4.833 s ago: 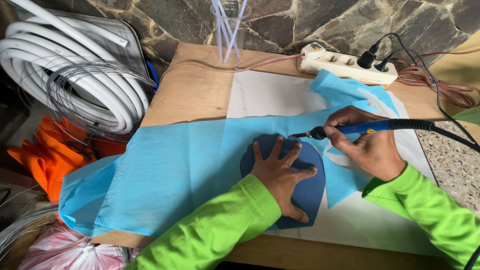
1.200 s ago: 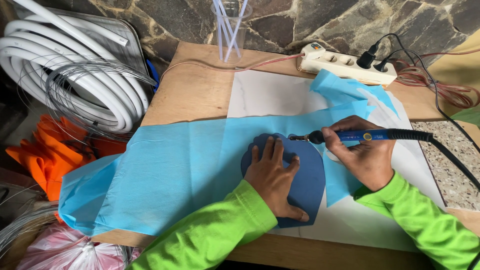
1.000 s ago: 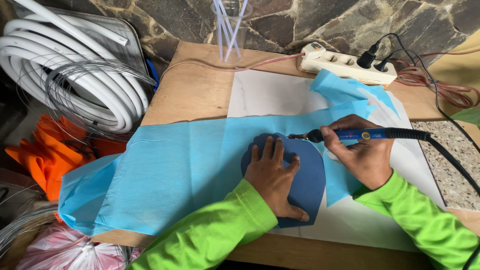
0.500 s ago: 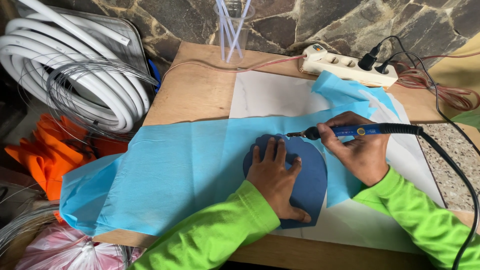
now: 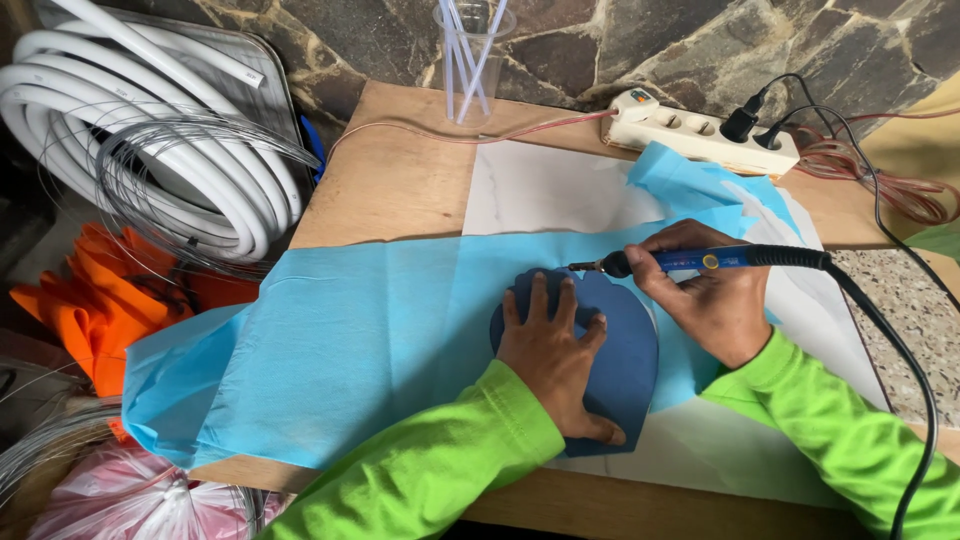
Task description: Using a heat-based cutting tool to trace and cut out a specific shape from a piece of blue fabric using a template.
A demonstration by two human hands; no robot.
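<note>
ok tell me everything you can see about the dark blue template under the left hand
The dark blue template is a flat, rounded, petal-like shape, matt like card or foam. It lies on the light blue sheet spread over the wooden table. The left hand presses it down with fingers spread. The right hand holds a blue corded pen tool whose tip meets its upper edge.
</note>
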